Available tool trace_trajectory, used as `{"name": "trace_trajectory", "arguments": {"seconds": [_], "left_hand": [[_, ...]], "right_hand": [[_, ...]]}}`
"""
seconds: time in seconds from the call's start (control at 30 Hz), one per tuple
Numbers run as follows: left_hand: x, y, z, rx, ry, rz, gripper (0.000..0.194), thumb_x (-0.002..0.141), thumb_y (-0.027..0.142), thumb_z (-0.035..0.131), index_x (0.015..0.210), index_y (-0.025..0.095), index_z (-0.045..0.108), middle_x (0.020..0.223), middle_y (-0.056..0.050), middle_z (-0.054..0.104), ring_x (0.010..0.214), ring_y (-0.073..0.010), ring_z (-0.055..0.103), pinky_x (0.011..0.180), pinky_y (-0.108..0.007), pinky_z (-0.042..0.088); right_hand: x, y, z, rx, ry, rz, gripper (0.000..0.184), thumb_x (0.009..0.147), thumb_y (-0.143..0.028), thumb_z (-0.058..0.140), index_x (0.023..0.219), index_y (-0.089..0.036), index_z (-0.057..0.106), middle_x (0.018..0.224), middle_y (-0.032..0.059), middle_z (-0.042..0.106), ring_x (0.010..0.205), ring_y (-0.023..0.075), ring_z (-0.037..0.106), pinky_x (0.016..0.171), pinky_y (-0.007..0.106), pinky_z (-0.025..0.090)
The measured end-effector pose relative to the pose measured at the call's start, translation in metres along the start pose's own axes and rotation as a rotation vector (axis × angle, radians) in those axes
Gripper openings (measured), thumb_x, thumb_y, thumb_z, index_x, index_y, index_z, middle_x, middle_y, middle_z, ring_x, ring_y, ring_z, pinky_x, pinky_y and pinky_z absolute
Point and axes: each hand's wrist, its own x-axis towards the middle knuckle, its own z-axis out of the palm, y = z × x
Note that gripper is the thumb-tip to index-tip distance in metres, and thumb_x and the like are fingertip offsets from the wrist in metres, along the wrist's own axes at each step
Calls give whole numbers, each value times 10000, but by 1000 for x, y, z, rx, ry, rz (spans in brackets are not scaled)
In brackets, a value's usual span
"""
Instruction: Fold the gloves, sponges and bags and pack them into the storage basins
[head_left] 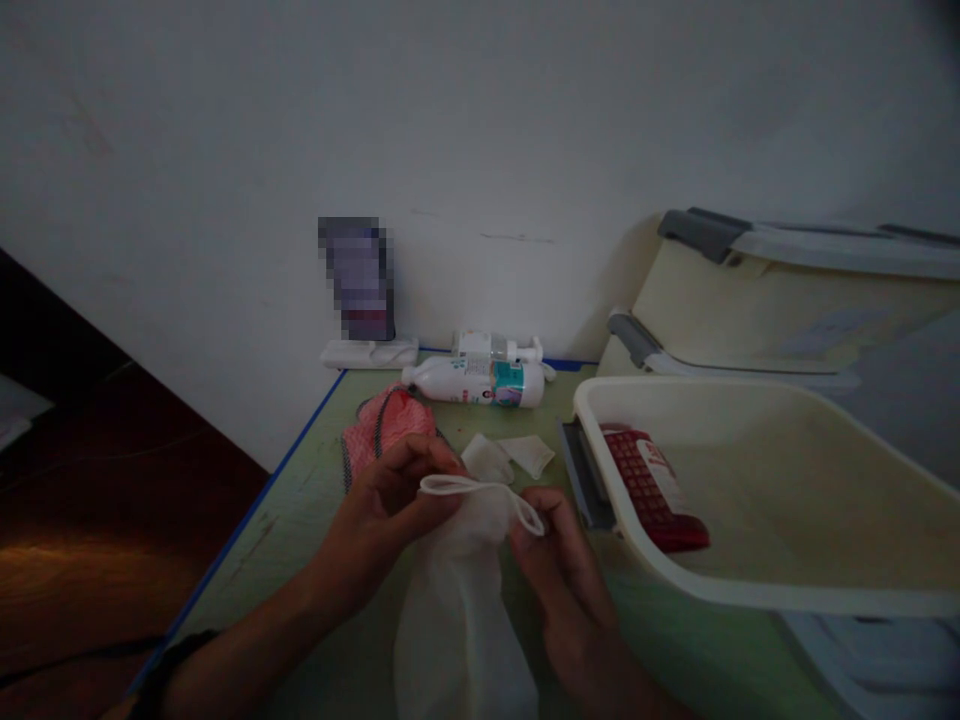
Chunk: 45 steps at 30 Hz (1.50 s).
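A sheer white mesh bag point(465, 610) with a thick, cord-like rim hangs between my two hands, its lower end running out of view at the bottom. My left hand point(394, 500) pinches the rim's left side between thumb and fingers. On the other side, my right hand point(562, 575) is closed on the right part of the rim, which bends into a small loop there. The mouth of the bag is drawn nearly flat and twisted between them. Just beyond my fingers, two small white pieces of cloth or paper point(529, 455) lie on the green table point(300, 510).
Behind my left hand lies a crumpled pink cloth point(386, 425). A white bottle point(472, 383) and a clear pump bottle point(487, 346) lie near the wall. At right stands a cream bin point(787, 590) holding a red packet point(652, 490); stacked bins point(795, 320) are behind it.
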Motion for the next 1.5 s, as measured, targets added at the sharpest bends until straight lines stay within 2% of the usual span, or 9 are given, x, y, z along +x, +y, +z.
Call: {"name": "trace_trajectory", "arguments": {"seconds": [0.17, 0.43, 0.53, 0.67, 0.83, 0.97, 1.2, 1.37, 1.5], "left_hand": [[-2, 0, -1, 0, -69, 45, 131, 727, 208, 717, 812, 187, 620, 768, -15, 590, 696, -129, 542, 625, -213, 428], [-1, -6, -4, -3, -66, 108, 105, 754, 188, 659, 735, 189, 556, 731, -5, 515, 702, -138, 468, 620, -233, 383], [-4, -7, -5, 13, -138, 138, 78, 790, 224, 630, 813, 204, 558, 777, -8, 512, 734, -143, 468, 648, -240, 387], [-10, -4, -3, 139, -244, 91, 196, 811, 323, 625, 965, 226, 553, 891, -25, 521, 797, -164, 502, 674, -251, 417], [-11, 0, 4, 363, -154, 90, 94, 817, 263, 632, 887, 216, 592, 842, -14, 574, 794, -151, 553, 708, -237, 440], [-9, 0, 6, 431, -53, 178, 41, 793, 194, 654, 802, 212, 617, 781, -3, 601, 775, -145, 577, 699, -232, 457], [-6, -3, 3, 479, -152, 446, 153, 760, 69, 641, 822, 205, 611, 779, 5, 593, 769, -137, 583, 712, -253, 472], [-9, -4, 2, 503, -155, 443, 208, 761, 70, 646, 887, 223, 582, 820, 10, 583, 805, -134, 573, 707, -232, 471], [-12, -4, 1, 522, -164, 429, 204, 773, 82, 639, 895, 229, 568, 819, 16, 578, 804, -129, 570, 700, -221, 464]], "right_hand": [[0, 1, 3, 86, -4, -40, 134, 883, -309, 550, 809, -253, 453, 735, -49, 418, 636, 92, 388, 570, 168, 370], [-2, 5, 0, -3, -96, -73, 126, 878, -362, 546, 911, -284, 453, 797, -45, 440, 679, 108, 405, 576, 200, 356], [-1, 7, -1, -70, -85, -83, 114, 893, -356, 526, 894, -270, 451, 783, -44, 437, 680, 107, 414, 570, 209, 346], [-1, 7, -2, -133, -69, -124, 34, 915, -296, 497, 906, -268, 481, 795, -41, 475, 713, 106, 445, 620, 214, 362], [-2, 7, -1, -175, -96, -220, 75, 915, -217, 476, 922, -291, 477, 849, -39, 464, 786, 113, 453, 707, 227, 374], [-2, 8, -1, -192, -102, -274, 100, 887, -254, 507, 962, -300, 459, 916, -26, 439, 839, 132, 444, 740, 251, 379], [-2, 11, -5, -259, -97, -302, 118, 916, -240, 451, 1004, -318, 462, 964, -22, 456, 926, 133, 436, 809, 251, 366], [-3, 12, -4, -210, -95, -296, 247, 846, -224, 565, 1029, -335, 440, 969, -31, 449, 938, 133, 435, 761, 232, 383], [-2, 8, -3, -289, -95, -318, 171, 904, -191, 470, 1007, -327, 464, 945, -30, 473, 905, 122, 445, 762, 220, 386]]}}
